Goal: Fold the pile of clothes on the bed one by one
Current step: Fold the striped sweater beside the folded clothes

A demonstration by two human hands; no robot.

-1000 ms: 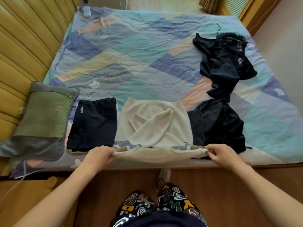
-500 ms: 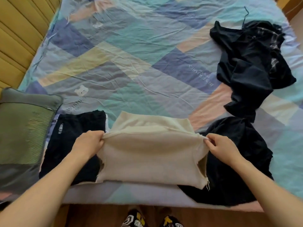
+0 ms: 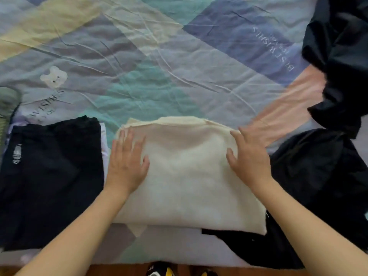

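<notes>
A cream sweater (image 3: 189, 176) lies folded into a rectangle near the front edge of the bed. My left hand (image 3: 127, 162) rests flat on its left side with the fingers spread. On its right side lies my right hand (image 3: 249, 158), also flat with straight fingers. A folded dark garment (image 3: 49, 180) sits to the left of the sweater. Unfolded black clothes (image 3: 322, 186) lie to the right, partly under the sweater's corner, and more black clothes (image 3: 342, 62) are heaped at the far right.
The patchwork bedsheet (image 3: 159, 66) stretches beyond the clothes. A green pillow (image 3: 6, 104) shows at the left edge. The wooden floor (image 3: 119, 270) and my patterned slippers (image 3: 159, 272) appear below the bed's front edge.
The sweater's lower half has been folded up over the crossed sleeves. Both hands let go of the hem and now lie flat on the folded sweater. The camera moved closer.
</notes>
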